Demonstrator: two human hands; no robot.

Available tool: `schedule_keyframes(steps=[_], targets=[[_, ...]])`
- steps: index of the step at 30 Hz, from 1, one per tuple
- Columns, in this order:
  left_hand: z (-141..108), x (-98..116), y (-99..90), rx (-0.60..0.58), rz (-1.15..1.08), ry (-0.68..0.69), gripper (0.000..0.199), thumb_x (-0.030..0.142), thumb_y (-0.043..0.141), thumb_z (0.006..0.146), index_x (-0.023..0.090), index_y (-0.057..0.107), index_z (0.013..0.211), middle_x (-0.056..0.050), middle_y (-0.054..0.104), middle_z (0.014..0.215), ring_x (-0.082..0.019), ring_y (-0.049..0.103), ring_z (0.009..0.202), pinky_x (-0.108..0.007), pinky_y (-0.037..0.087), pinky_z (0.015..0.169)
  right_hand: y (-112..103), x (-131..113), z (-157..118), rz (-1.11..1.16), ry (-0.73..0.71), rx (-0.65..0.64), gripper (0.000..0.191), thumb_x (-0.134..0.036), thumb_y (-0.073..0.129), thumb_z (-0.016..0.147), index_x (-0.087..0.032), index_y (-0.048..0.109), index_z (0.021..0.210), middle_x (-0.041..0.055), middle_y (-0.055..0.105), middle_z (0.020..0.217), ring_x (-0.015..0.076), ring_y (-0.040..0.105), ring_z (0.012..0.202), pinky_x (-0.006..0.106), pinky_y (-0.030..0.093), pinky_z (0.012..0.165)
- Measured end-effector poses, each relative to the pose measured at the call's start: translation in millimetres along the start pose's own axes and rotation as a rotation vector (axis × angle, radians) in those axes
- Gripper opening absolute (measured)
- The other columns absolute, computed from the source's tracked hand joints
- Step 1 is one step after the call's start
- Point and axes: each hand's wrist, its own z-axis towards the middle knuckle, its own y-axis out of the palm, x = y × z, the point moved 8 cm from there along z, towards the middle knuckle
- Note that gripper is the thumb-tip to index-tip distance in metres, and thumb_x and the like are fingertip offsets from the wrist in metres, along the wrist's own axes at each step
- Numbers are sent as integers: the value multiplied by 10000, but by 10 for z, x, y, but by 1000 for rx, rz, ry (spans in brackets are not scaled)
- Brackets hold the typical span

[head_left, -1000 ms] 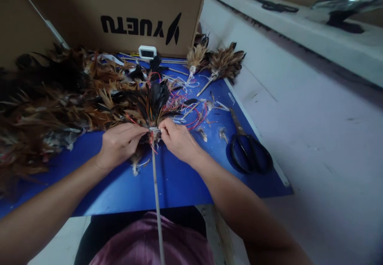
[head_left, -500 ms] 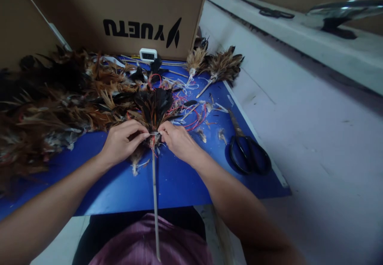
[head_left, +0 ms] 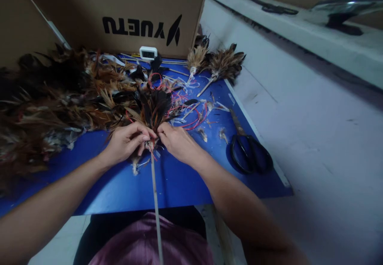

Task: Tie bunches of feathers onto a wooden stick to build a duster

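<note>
A feather duster (head_left: pixel 153 107) with dark brown and black feathers lies in front of me, its thin stick (head_left: pixel 156 205) pointing down past the table edge over my lap. My left hand (head_left: pixel 127 141) is closed at the left of the binding where feathers meet stick, thumb and fingers pinched together. From the other side my right hand (head_left: pixel 176 140) is closed at the same binding, its fingertips partly hidden. Red string (head_left: pixel 154 154) hangs from the binding below the fingers. Whatever strip lies between the fingertips is hidden.
Loose feathers (head_left: pixel 89 93) are heaped on the left of the blue tabletop (head_left: pixel 125 189). Black-handled scissors (head_left: pixel 249 153) lie right, near the white wall (head_left: pixel 317 137). Behind are two small feather bundles (head_left: pixel 224 63), tangled red string (head_left: pixel 196 123), a small white digital display (head_left: pixel 148 52) and a cardboard box (head_left: pixel 125 1).
The white strip stretched between my fingertips earlier no longer shows. My left fingers have curled in over the binding and my right fingers have closed nearer to it.
</note>
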Motion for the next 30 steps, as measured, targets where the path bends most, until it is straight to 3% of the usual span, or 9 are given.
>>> schedule_keyframes(steps=[5,11,18,25,30], targets=[[-6,-44,-24,50,108,-10,137,269,517,914,172,559,827,-24,710,809,-49,527,396,-183,438,408,13,-20,-3,-38,-14,3,208,-208,364,954,-145,554,1013,92,683,884,173,618,777,270,344,663],[-1,52,-45,111,344,7,149,249,500,918,186,586,814,30,638,601,-69,521,460,-181,423,481,14,-24,-11,-19,-24,33,197,-202,366,941,-151,554,966,72,671,828,155,597,725,265,334,641],[-15,90,-71,138,509,-23,144,276,561,880,187,622,784,38,639,602,-84,578,523,-194,434,545,73,9,-29,284,79,-34,142,-176,437,896,-162,577,876,10,640,705,90,541,590,216,351,600],[-11,-80,-45,150,426,-81,142,317,646,816,197,579,851,23,682,703,-110,639,594,-218,488,593,120,60,-35,338,136,-66,134,-175,457,889,-161,590,877,-5,634,657,77,522,547,208,350,580],[-24,-119,-65,137,419,-124,177,347,664,803,187,588,802,17,679,670,-109,629,557,-216,484,561,76,32,-49,300,159,-70,158,-168,457,894,-151,608,852,6,634,648,79,518,541,211,336,570]])
